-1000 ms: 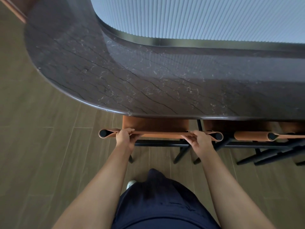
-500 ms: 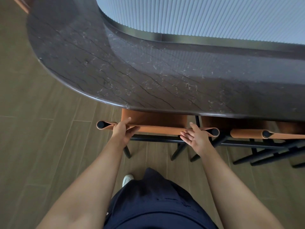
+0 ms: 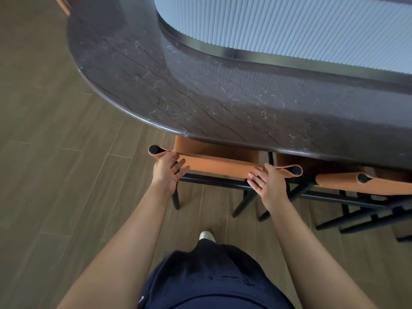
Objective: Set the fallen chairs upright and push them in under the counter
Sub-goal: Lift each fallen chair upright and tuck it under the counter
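Lightly, hands (image 3: 167, 172) (image 3: 270, 184) touching chair (image 3: 218, 167), under counter (image 3: 223, 103)

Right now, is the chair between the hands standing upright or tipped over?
Upright: the chair stands with its black legs on the floor, backrest on top, seat partly under the counter.

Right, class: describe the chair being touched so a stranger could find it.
Start at the marble counter. At its rounded end stands a tan chair. Unlike the neighbouring chair, it has the left hand and right hand on its backrest.

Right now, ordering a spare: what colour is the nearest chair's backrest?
Tan-orange backrest, clearest in the head view.
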A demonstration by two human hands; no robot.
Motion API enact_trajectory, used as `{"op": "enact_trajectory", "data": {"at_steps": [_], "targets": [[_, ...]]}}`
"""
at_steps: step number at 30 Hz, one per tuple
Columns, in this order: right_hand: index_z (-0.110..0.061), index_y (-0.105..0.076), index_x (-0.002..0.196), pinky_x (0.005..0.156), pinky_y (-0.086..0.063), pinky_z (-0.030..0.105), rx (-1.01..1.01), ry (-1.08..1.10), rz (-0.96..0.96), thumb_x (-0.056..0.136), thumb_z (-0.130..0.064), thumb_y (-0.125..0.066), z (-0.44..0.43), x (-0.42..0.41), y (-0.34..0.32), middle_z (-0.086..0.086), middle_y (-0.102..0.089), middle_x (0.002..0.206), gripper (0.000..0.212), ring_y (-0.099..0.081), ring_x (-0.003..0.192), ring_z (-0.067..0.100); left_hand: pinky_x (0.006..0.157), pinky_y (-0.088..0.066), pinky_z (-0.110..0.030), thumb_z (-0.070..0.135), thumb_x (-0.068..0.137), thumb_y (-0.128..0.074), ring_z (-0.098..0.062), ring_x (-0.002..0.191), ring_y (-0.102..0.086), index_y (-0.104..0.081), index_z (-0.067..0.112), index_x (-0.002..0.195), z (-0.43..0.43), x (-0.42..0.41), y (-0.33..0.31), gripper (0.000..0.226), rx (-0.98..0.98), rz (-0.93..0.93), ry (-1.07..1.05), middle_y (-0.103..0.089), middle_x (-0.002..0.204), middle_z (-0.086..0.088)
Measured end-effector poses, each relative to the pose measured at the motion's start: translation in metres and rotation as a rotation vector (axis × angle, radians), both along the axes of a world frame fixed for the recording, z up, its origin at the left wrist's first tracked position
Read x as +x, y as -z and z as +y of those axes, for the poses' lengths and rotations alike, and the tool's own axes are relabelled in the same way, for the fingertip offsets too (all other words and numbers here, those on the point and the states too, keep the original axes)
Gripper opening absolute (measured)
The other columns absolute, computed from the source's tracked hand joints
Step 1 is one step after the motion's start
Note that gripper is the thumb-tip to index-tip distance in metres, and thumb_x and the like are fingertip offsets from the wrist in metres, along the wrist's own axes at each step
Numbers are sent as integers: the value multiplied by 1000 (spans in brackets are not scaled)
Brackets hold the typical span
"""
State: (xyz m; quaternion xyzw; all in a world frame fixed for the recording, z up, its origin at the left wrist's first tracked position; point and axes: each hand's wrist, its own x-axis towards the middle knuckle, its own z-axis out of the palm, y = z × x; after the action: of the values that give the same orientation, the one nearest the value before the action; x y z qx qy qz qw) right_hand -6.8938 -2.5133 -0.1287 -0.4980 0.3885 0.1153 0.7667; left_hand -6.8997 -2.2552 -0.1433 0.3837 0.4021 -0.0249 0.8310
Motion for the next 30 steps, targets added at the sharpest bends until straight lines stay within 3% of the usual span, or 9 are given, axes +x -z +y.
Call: {"op": "enact_trajectory", "data": {"at_steps": [4,8,16,20,30], "targets": [[-10,-49,134,81,-56,36,-43,-49,-119,100,-20,-51,32,-30,-17,6,-67,111,35,-66,105,23,76,-57,-37,17,97,-53,-29,111,-62,-50,1,133,19,-31,-13,40,54,-87,51,-61,126,-16],[-9,-49,137,85,-54,33,-66,-134,-232,102,-25,-47,73,-78,-30,7,-68,118,38,-67,106,20,77,-57,-37,15,97,-52,-27,100,-67,-48,7,130,52,-77,-26,35,118,-166,77,-69,108,-11],[-24,-61,118,86,-56,32,-68,-324,-350,96,-34,-59,170,-137,-48,3,-73,112,25,-71,100,16,82,-52,-35,32,98,-50,-24,100,-69,-60,17,115,142,-168,-53,25,203,-287,-45,-72,109,-8],[-25,-64,113,85,-56,33,-29,-405,-377,95,-33,-59,217,-140,-55,2,-75,104,20,-72,99,17,85,-51,-34,36,100,-43,-22,99,-69,-62,17,114,184,-193,-66,29,252,-291,-134,-72,108,-8],[-32,-62,117,76,-57,27,0,-685,-498,98,-31,-49,338,-87,-68,3,-74,108,23,-71,102,19,88,-50,-37,27,99,-45,-19,100,-66,-62,17,112,291,-197,-81,23,321,-323,-305,-71,108,-7]]}}
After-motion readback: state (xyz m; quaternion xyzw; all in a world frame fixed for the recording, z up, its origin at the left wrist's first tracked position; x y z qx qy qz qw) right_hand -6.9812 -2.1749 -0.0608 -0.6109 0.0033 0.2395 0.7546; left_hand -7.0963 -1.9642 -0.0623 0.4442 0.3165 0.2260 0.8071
